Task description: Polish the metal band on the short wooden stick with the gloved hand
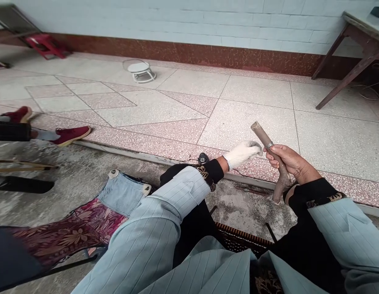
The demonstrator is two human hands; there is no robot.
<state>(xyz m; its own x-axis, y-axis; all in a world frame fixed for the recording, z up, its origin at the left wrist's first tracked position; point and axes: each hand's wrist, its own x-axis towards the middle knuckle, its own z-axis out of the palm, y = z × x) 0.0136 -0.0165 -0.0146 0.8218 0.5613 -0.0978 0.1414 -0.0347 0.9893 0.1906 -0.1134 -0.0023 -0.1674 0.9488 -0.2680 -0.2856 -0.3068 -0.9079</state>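
Observation:
My right hand (289, 161) is bare and wrapped round a short grey-brown stick (263, 134), which tilts up to the left with its lower end (278, 192) pointing down toward the ground. A ring shows on one finger of that hand. My left hand (242, 154) wears a white knit glove and rests against the stick just below its top end, fingers curled onto it. Both arms are in light blue striped sleeves with black cuffs.
Another person's legs with red shoes (70, 134) stretch in from the left. A small white stool (141, 70) stands on the tiled floor. A wooden table leg (348, 77) slants at the right. Patterned cloth and denim (122, 196) lie at lower left.

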